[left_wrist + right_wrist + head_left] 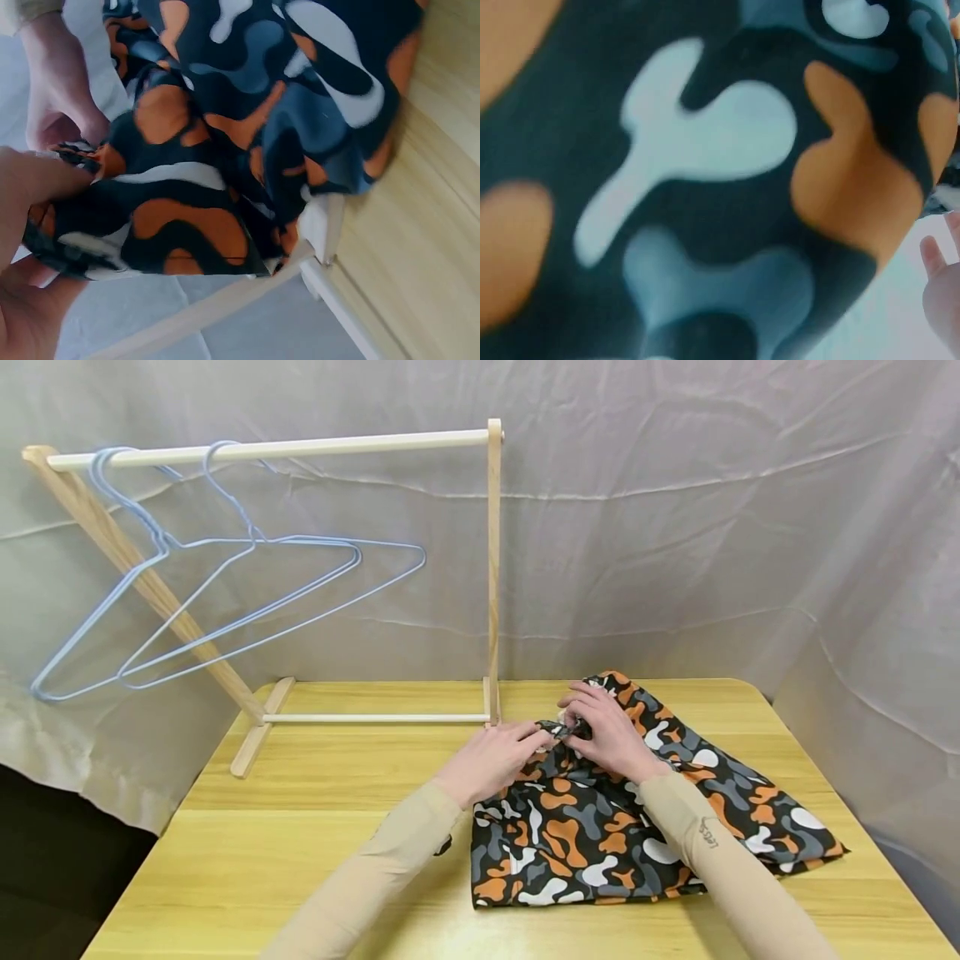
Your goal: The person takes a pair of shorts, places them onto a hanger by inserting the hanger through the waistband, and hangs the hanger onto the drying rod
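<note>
A camouflage garment (600, 827) in black, orange, grey and white lies on the wooden table (300, 860) at the right. My left hand (498, 756) pinches a bunched edge of it near its far end. My right hand (603, 727) grips the same bunched edge from the other side, fingers curled over the cloth. In the left wrist view the garment (225, 150) fills the frame and my left hand (37, 225) holds a fold. The right wrist view is filled by the cloth (705, 187), very close and blurred.
A wooden clothes rack (491, 568) stands at the back of the table, its foot just left of my hands. Two light blue wire hangers (225, 602) hang from its rail at the left. A wrinkled white sheet covers the background.
</note>
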